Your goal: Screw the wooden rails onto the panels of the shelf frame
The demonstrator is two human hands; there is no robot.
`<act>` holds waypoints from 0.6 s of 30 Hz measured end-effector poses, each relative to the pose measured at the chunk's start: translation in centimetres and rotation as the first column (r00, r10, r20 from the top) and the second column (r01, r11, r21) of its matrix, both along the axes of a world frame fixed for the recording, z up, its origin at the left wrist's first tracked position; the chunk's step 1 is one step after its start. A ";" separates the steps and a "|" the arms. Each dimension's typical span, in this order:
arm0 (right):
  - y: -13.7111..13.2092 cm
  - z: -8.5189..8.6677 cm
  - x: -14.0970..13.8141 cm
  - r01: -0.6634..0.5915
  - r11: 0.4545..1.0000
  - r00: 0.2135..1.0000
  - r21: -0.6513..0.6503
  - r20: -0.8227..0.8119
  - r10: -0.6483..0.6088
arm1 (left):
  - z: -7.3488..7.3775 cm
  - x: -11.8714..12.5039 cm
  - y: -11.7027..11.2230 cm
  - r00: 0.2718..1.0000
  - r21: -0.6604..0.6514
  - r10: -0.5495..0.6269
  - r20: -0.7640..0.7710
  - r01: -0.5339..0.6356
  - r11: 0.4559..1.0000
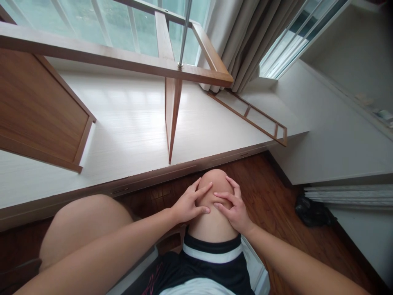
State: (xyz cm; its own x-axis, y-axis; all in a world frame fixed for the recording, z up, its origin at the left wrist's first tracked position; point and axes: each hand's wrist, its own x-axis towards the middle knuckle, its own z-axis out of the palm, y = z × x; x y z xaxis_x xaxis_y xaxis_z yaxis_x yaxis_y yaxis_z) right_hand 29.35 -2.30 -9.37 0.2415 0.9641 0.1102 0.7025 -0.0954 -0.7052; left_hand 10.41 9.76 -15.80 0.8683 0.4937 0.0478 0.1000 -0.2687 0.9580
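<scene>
Both of my hands rest on my bent right knee (211, 179), one at each side of it. My left hand (190, 201) lies along the left side with its fingers and thumb spread against the skin. From the right, my right hand (237, 207) touches the same leg, its fingers apart and curved over the knee. Neither hand holds an object. Below them is the black hem with a white band of my shorts (211, 254). My other knee (89, 213) is bent at the left, beneath my left forearm.
A wooden frame with panels (129, 61) stands on the white ledge (129, 123) ahead. A ladder-like wooden frame (248, 114) leans over the ledge's edge. Grey curtains (242, 41) hang by the window. A black plastic bag (315, 211) lies on the brown floor (264, 184) at right.
</scene>
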 end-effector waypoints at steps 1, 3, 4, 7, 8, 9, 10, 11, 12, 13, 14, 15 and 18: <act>0.0 0.0 -0.1 -0.003 1.000 1.000 0.003 -0.006 0.003 | 0.2 -0.2 -0.2 1.000 0.031 0.010 -0.009 -0.009 0.999; 0.0 0.0 -0.2 -0.003 1.000 1.000 0.012 -0.012 0.003 | 0.7 -0.4 -0.6 0.999 0.085 0.037 -0.002 -0.037 0.996; -0.1 0.0 -0.3 0.000 1.000 1.000 0.015 -0.012 0.000 | 1.0 -0.5 -0.7 0.999 0.110 0.046 0.012 -0.047 0.993; -0.4 -0.1 -0.3 0.010 1.000 1.000 0.023 -0.009 -0.009 | 2.0 -0.6 -0.9 0.999 0.170 0.025 0.045 -0.033 0.985; -0.6 -0.1 -0.3 0.009 1.000 1.000 0.028 -0.011 -0.009 | 2.2 -0.6 -0.9 0.999 0.190 0.008 0.044 -0.016 0.982; -0.7 -0.2 -0.3 0.006 0.999 1.000 0.033 -0.015 -0.006 | 2.5 -0.6 -1.0 0.999 0.210 -0.009 0.038 0.000 0.978; -0.9 -0.3 -0.2 0.003 0.999 1.000 0.038 -0.019 -0.002 | 2.7 -0.6 -1.0 0.999 0.228 -0.022 0.029 0.014 0.974; -1.0 -0.4 -0.2 0.000 0.999 1.000 0.044 -0.025 0.001 | 2.8 -0.6 -1.1 0.999 0.243 -0.031 0.020 0.025 0.970; -1.1 -0.4 -0.1 -0.001 0.999 1.000 0.047 -0.030 0.003 | 2.9 -0.5 -1.2 0.999 0.255 -0.037 0.012 0.032 0.966; -1.2 -0.5 -0.1 -0.002 0.999 0.999 0.049 -0.034 0.004 | 3.0 -0.5 -1.3 0.999 0.263 -0.041 0.006 0.038 0.964; -1.3 -0.5 0.0 -0.001 0.999 0.999 0.052 -0.038 0.003 | 3.1 -0.5 -1.4 0.999 0.266 -0.042 0.003 0.040 0.963; -1.4 -0.6 0.0 0.001 0.999 0.999 0.054 -0.042 0.002 | 3.1 -0.4 -1.5 0.999 0.267 -0.044 0.001 0.042 0.963; -1.5 -0.6 0.2 0.004 0.998 0.999 0.058 -0.045 -0.001 | 3.2 -0.3 -1.5 0.999 0.270 -0.053 0.000 0.051 0.962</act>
State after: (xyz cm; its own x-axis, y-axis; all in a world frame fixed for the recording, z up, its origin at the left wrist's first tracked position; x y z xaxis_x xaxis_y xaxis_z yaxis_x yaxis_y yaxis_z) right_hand 29.52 -3.85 -9.95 0.2501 0.9557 0.1554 0.6700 -0.0549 -0.7403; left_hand 10.14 8.28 -12.60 0.8914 0.4162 0.1793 0.0725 -0.5216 0.8501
